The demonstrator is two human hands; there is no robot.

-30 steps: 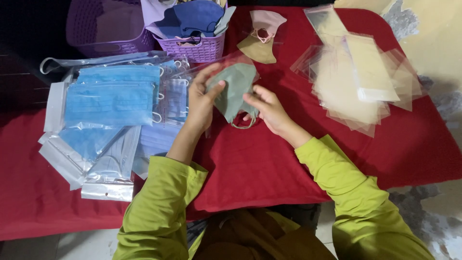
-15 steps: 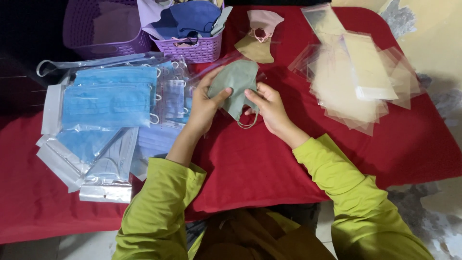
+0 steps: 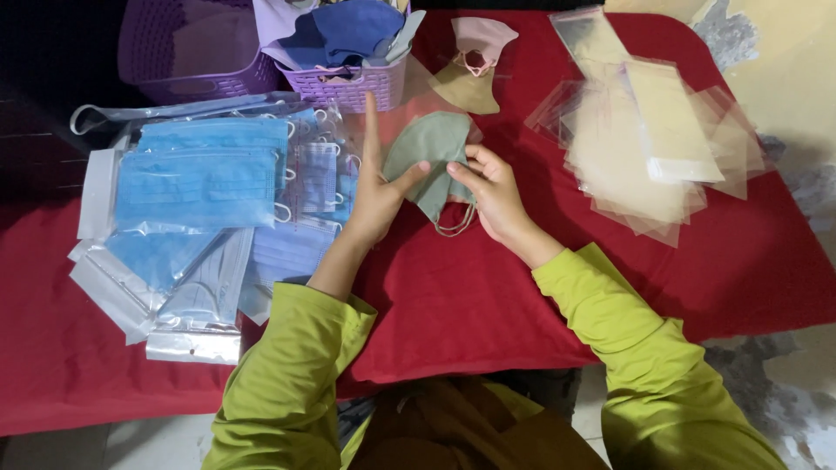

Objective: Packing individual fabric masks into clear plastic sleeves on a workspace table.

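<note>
A folded grey-green cloth face mask point(image 3: 433, 148) is held between both hands over the red tablecloth point(image 3: 488, 287). My left hand point(image 3: 376, 193) has its thumb pressed on the mask's left side, with the index finger pointing straight up. My right hand point(image 3: 493, 190) pinches the mask's right edge, and the ear loops point(image 3: 455, 219) hang below it. Both arms wear yellow-green sleeves.
Packed blue surgical masks in clear bags point(image 3: 202, 184) lie in a heap on the left. A purple basket point(image 3: 355, 80) with cloth masks stands at the back, a second purple basket point(image 3: 187, 48) beside it. Tan and pink masks point(image 3: 475, 63) lie behind. Clear plastic sleeves point(image 3: 649, 144) are stacked right.
The mask has been turned and folded a little between the hands. My left index finger has lifted off it and now points up.
</note>
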